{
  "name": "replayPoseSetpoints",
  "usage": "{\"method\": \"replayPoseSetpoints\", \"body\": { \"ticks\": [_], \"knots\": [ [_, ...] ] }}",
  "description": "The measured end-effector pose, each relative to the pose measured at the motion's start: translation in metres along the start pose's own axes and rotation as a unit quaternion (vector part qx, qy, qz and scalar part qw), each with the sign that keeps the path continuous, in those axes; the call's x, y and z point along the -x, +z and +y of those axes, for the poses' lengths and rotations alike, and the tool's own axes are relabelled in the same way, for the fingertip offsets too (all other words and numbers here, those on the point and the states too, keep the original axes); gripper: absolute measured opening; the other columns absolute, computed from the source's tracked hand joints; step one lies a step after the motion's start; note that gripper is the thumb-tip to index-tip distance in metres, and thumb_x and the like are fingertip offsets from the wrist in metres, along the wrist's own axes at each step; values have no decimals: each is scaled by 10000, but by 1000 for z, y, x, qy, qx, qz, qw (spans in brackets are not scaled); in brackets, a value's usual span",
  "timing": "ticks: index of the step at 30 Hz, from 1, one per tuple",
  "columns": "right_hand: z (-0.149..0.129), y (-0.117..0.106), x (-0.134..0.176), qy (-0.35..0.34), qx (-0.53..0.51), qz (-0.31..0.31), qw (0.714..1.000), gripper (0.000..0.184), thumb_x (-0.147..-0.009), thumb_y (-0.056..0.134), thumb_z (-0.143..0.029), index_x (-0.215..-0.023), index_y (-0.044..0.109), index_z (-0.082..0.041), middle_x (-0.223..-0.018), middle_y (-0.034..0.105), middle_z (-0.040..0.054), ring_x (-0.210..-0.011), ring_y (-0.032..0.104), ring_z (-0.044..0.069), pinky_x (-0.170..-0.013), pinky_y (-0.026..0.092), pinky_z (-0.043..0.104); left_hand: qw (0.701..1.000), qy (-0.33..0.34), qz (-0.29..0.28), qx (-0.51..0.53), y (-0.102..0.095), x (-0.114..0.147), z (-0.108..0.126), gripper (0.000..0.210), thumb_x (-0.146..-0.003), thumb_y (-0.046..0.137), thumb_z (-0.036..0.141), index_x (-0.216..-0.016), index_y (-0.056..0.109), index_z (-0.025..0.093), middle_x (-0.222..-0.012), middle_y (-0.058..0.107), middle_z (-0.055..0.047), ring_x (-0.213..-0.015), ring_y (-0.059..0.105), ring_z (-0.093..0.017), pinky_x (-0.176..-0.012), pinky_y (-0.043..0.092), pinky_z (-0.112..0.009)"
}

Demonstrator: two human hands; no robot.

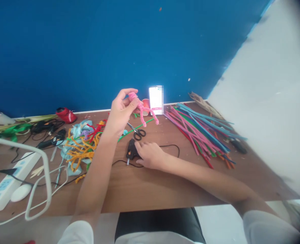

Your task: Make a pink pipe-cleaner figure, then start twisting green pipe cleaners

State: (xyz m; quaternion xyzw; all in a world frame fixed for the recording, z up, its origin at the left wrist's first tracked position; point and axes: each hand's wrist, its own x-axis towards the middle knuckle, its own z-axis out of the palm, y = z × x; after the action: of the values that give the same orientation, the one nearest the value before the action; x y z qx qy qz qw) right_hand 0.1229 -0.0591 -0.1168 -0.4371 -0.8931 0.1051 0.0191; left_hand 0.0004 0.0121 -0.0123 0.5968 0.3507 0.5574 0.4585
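Note:
My left hand is raised above the table's back edge, its thumb and fingers closed on a pink pipe-cleaner figure. Two fuzzy pink legs hang from the figure down to the right; part of its upper end is covered by my fingers. Lower down, my right hand is closed around one side of a black glue gun, which lies low over the tabletop. A pale glue stick pokes out of the gun's near end. Scissors with black handles lie just beyond the gun, beside a green pipe cleaner.
A lit phone leans near the blue wall. Pipe cleaners in several colours spread at the right. Orange pipe-cleaner pieces, pale blue ribbon and a power strip crowd the left. A white tubular frame stands at the front left.

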Motion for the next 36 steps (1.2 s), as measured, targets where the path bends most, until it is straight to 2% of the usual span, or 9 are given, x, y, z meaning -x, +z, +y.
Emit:
{"method": "replayPoseSetpoints", "body": {
  "ticks": [4,7,9,14,20,24,29,32,36],
  "knots": [
    [0,2,-1,-7,13,-3,1000,393,-956,451,-162,-1337,483,-73,-1155,690,229,-1047,681,343,-785,556,423,1000,3,2,-31,-5,0,2,289,-851,748,415,-1018,660,195,-757,704,-22,-578,630,-85,-446,407,-185],
    [8,-18,8,-22,12,9,1000,369,-989,371,-142,-1334,486,-76,-1225,645,234,-1098,650,331,-841,541,425,999,10,12,-49,-13,0,7,281,-855,746,414,-1007,683,185,-747,703,-21,-504,565,-60,-393,331,-190],
    [16,-39,18,-26,-41,17,999,367,-994,361,-133,-1336,475,-63,-1236,631,241,-1095,652,317,-860,527,421,999,10,9,-51,-18,0,12,275,-853,753,388,-1023,688,181,-806,729,-36,-541,588,-58,-430,381,-176],
    [43,-88,36,4,-209,52,976,300,-1026,397,-301,-1235,564,-166,-1097,706,130,-931,669,242,-813,507,359,999,20,25,-26,-34,-1,23,231,-841,765,351,-992,675,200,-917,762,-46,-739,692,-100,-626,549,-196],
    [73,-123,50,84,-254,150,952,359,-978,502,-455,-1213,614,-209,-1037,712,71,-901,638,230,-778,484,330,1000,2,29,-3,-48,-4,23,180,-855,756,333,-945,654,215,-956,771,-58,-849,741,-151,-682,593,-239],
    [90,-134,53,176,-246,293,907,313,-902,628,-400,-1133,654,-192,-1012,700,66,-859,620,221,-740,463,335,1000,-22,2,-3,-47,-5,18,246,-843,765,395,-917,637,198,-957,769,-75,-842,746,-169,-640,578,-243],
    [90,-139,63,136,-361,432,816,153,-882,685,-352,-937,689,-209,-707,574,-17,-615,489,124,-590,371,282,997,-35,-38,-49,-38,-4,10,313,-850,737,473,-916,656,179,-925,757,-76,-809,711,-150,-655,536,-232],
    [76,-141,72,94,-443,410,792,210,-855,736,-396,-806,683,-199,-648,563,-19,-608,512,122,-550,359,268,994,-32,-51,-88,-31,-4,4,316,-840,745,475,-916,688,173,-873,725,-44,-657,621,-93,-581,465,-202],
    [59,-141,78,78,-469,341,811,246,-833,770,-443,-919,719,-219,-744,633,-7,-619,543,123,-550,400,266,992,-33,-78,-96,-23,-4,1,331,-849,730,490,-905,719,164,-822,700,-36,-610,555,-72,-573,427,-199]
  ]
}}
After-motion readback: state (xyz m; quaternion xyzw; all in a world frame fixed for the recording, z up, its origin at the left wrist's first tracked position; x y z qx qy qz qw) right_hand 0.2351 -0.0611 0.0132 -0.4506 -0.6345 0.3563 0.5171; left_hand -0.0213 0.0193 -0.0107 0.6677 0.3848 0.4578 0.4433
